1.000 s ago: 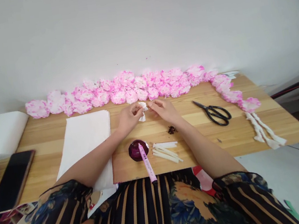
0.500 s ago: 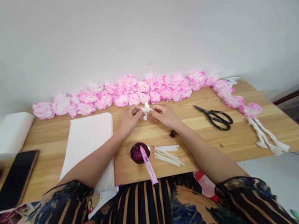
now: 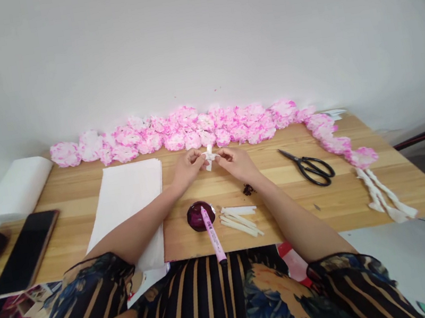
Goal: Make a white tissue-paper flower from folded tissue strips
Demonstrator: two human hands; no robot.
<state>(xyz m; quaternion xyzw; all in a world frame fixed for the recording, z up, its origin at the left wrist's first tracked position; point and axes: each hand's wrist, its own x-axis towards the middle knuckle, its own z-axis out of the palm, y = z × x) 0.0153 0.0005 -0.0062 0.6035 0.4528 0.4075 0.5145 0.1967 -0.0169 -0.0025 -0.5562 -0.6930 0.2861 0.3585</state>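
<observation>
Between my two hands is a small white strip of folded paper [image 3: 210, 164] with a thin tie or twisted piece across its middle. My left hand [image 3: 189, 170] pinches the left side of the crosspiece. From the other side, my right hand [image 3: 237, 162] pinches its right end. Just beyond lies a long row of pink-and-white paper flowers [image 3: 186, 123]. Nearer my body, a pink marker [image 3: 214, 236] leans on a dark purple round dish [image 3: 197, 221]. Several pale strips [image 3: 241, 221] lie beside it. A small dark tangle [image 3: 248, 190] sits by my right wrist.
Black scissors [image 3: 311, 169] rest to the right on the wooden table [image 3: 287, 222]. Left of my hands is a stack of white paper [image 3: 128, 186], with a phone [image 3: 28, 252] and a white paper roll [image 3: 19, 187] farther left. White twisted tails [image 3: 383, 194] hang from the flowers at right.
Both hands keep their pinch on the white paper, which now stands straighter and narrower between them. The whole view has shifted slightly.
</observation>
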